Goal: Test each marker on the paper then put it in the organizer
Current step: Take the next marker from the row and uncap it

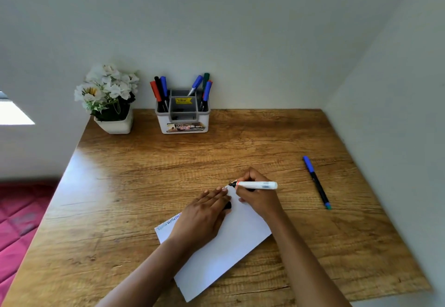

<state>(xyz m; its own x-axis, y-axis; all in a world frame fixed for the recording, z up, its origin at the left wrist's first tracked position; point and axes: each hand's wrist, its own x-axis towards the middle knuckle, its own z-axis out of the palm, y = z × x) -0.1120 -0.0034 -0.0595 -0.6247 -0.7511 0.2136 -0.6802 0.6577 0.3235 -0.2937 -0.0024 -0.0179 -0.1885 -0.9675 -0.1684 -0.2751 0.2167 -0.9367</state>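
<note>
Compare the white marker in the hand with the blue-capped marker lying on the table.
The white marker is held in the right hand, tip at the paper; the blue-capped marker lies loose on the table, untouched. The white marker is uncapped, its dark tip showing; the blue-capped marker has its cap on. The white marker has a white barrel, the blue-capped marker a black one. Both are outside the organizer.
</note>
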